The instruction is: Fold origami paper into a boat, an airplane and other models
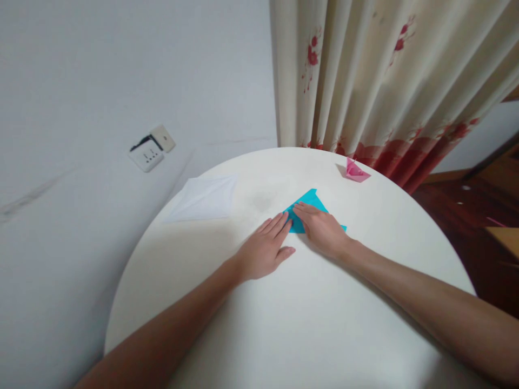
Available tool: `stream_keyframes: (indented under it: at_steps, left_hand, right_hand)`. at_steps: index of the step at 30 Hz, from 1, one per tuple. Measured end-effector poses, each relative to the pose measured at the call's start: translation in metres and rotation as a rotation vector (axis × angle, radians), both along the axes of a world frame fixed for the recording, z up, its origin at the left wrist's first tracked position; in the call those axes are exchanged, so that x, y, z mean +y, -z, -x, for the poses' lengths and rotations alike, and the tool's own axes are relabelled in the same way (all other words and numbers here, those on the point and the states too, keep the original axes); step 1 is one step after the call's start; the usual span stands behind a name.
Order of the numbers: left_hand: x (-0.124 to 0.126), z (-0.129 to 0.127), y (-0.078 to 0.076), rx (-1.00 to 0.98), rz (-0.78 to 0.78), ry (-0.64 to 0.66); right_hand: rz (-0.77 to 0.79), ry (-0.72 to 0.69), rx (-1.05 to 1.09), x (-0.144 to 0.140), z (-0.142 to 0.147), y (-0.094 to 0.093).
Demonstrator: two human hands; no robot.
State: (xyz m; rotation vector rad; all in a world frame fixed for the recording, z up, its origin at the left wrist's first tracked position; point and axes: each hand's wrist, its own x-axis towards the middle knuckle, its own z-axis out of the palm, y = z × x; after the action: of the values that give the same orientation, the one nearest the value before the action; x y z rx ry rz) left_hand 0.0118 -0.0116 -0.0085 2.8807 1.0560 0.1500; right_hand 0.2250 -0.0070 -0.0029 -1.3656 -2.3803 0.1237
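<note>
A folded sheet of bright blue paper [318,201] lies on the white round table [292,335], its outline roughly triangular with small flaps at two corners. My left hand [265,246] rests flat, its fingertips touching the paper's left edge and its thumb out to the side. From the right, my right hand [322,229] lies over the paper, fingers stretched out and pressing near its left part. The fingertips of both hands almost meet there. Part of the blue paper is hidden under my right hand.
A pink folded paper boat [357,172] stands near the table's far right edge. White sheets [206,197] lie at the far left. Behind the table are a wall with a socket [146,155] and a flowered curtain [365,81].
</note>
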Motion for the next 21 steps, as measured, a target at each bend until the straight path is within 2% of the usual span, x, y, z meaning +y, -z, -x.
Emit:
stream_keyframes:
  at_steps: [1, 5, 10, 15, 21]
  left_hand:
    - [-0.001, -0.001, 0.0, 0.0, -0.002, -0.015]
    - [-0.003, -0.004, 0.0, 0.017, -0.018, -0.097]
    - [-0.004, -0.004, 0.002, 0.017, -0.063, -0.17]
    - [-0.002, -0.003, 0.008, 0.009, -0.099, -0.238]
    - [-0.003, -0.003, 0.011, 0.024, -0.111, -0.252]
  right_hand:
    - [-0.016, 0.028, -0.013, -0.007, 0.006, 0.001]
    - [0.026, -0.015, -0.044, -0.03, 0.028, 0.009]
    - [0.119, 0.022, -0.119, -0.032, 0.025, 0.012]
    - [0.164, 0.187, -0.21, -0.026, 0.012, 0.008]
    - [0.227, 0.443, -0.236, -0.013, -0.015, 0.008]
